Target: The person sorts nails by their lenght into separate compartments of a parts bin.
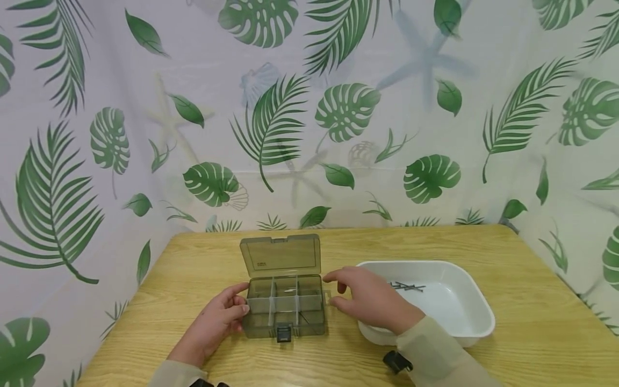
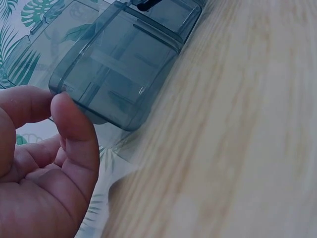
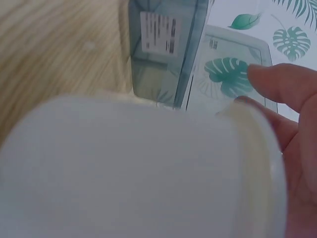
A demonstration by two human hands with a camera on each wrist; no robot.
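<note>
A smoky, see-through compartment box (image 1: 311, 329) stands on the table with its lid (image 1: 282, 257) raised at the back. My left hand (image 1: 217, 320) holds the box's left side, thumb at the front; the left wrist view shows thumb and forefinger at one corner of the box (image 2: 124, 74). Off the box's right side is my right hand (image 1: 372, 301), fingers stretched towards it with nothing seen between them. A thin dark piece (image 1: 304, 318) lies in the front right compartment. Several slim metal nails or screws (image 1: 408, 287) lie in the white tray (image 1: 471, 306).
The right forearm crosses over the tray's near left rim. In the right wrist view the tray (image 3: 129, 163) hides much of the scene. A black latch (image 1: 283, 333) hangs at the box's front. Behind the wooden table (image 1: 541, 317) hangs a leaf-patterned cloth (image 1: 290, 204).
</note>
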